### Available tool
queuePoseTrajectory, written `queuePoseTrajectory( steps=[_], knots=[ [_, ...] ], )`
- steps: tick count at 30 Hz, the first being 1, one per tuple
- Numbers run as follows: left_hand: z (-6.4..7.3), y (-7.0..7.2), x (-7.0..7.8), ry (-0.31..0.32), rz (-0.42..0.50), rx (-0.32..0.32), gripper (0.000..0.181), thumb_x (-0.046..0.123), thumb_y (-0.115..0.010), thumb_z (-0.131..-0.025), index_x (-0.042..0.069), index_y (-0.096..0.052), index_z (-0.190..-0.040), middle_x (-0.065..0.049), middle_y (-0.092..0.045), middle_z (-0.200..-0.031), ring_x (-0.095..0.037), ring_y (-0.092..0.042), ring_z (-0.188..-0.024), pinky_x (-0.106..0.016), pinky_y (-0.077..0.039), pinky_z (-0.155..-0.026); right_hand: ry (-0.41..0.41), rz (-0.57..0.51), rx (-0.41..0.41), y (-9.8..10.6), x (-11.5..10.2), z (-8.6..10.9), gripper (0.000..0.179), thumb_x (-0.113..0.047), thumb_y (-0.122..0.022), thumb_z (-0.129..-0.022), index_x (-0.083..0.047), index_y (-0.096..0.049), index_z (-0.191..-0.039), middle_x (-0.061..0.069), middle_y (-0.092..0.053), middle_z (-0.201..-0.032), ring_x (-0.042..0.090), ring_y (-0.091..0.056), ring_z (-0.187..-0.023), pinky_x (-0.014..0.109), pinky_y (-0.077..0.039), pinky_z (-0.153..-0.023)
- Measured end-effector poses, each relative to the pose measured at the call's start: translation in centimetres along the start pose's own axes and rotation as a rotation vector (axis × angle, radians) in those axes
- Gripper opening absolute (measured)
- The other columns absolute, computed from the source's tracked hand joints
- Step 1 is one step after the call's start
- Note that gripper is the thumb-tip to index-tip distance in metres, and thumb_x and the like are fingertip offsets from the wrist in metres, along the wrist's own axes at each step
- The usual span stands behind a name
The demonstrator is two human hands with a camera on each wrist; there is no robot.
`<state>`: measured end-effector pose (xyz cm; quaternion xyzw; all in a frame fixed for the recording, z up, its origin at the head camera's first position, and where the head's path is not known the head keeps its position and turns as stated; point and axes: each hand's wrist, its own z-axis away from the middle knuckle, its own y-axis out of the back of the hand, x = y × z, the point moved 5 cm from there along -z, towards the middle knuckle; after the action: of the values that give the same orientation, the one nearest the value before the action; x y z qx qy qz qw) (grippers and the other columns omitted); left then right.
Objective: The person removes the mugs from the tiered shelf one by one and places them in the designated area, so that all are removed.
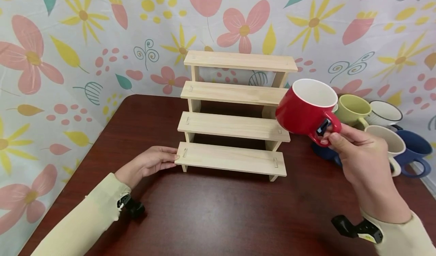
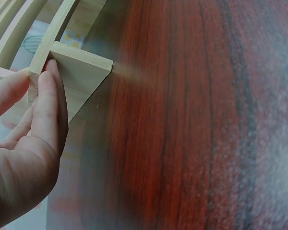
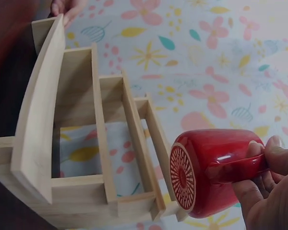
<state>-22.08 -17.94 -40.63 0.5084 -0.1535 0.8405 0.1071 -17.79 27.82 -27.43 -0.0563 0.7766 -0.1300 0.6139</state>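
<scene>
A stepped wooden display rack (image 1: 231, 155) with several pale shelves stands on the dark table. My left hand (image 1: 156, 160) pinches the left end of its lowest shelf, thumb above and fingers beneath; the left wrist view shows the same hand (image 2: 33, 129) at the board's end. By its handle, my right hand (image 1: 364, 157) holds a red mug (image 1: 301, 110) with a white inside. The mug is tilted in the air and overlaps the right ends of the upper shelves in the head view. In the right wrist view the mug's ridged base (image 3: 182, 177) faces the rack.
Several mugs stand together at the right of the table: a green mug (image 1: 354, 106), a white one with a dark rim (image 1: 385, 113), a cream one (image 1: 386, 140) and a blue one (image 1: 413, 150). A flower-patterned cloth (image 1: 136, 33) hangs behind the table (image 1: 211, 214).
</scene>
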Motion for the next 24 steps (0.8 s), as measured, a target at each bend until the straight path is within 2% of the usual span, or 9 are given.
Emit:
queuePoseTrajectory(
  steps=[9, 17, 24],
  knots=[
    [-0.1, 0.1, 0.0, -0.002, -0.003, -0.002, 0.059, -0.002, -0.054, -0.099, -0.022, -0.029, -0.149, 0.007, -0.073, -0.087, -0.001, -0.07, -0.083, -0.015, -0.061, -0.079, -0.003, -0.044, 0.05, 1.7, 0.9, 1.1, 0.031, 0.01, -0.06, -0.096, -0.009, -0.081, -0.11, 0.0, -0.08, -0.089, 0.008, -0.075, -0.077, 0.014, -0.062, -0.075],
    [-0.1, 0.1, 0.0, -0.002, -0.002, -0.005, 0.059, -0.002, -0.054, -0.099, -0.022, -0.029, -0.149, 0.007, -0.073, -0.088, -0.001, -0.07, -0.083, -0.015, -0.061, -0.079, 0.078, -0.103, 0.037, 3.0, 1.9, 1.6, 0.029, 0.015, -0.056, -0.095, 0.0, -0.079, -0.104, 0.006, -0.079, -0.086, 0.011, -0.074, -0.078, 0.015, -0.062, -0.076],
    [-0.1, 0.1, -0.1, -0.004, -0.002, -0.007, 0.059, -0.001, -0.054, -0.099, -0.022, -0.029, -0.149, 0.007, -0.074, -0.089, -0.001, -0.07, -0.084, -0.015, -0.061, -0.081, 0.03, -0.144, 0.064, 3.8, 3.1, 2.0, 0.031, 0.016, -0.056, -0.095, -0.001, -0.08, -0.104, 0.006, -0.08, -0.085, 0.011, -0.075, -0.078, 0.016, -0.062, -0.075]
  ],
)
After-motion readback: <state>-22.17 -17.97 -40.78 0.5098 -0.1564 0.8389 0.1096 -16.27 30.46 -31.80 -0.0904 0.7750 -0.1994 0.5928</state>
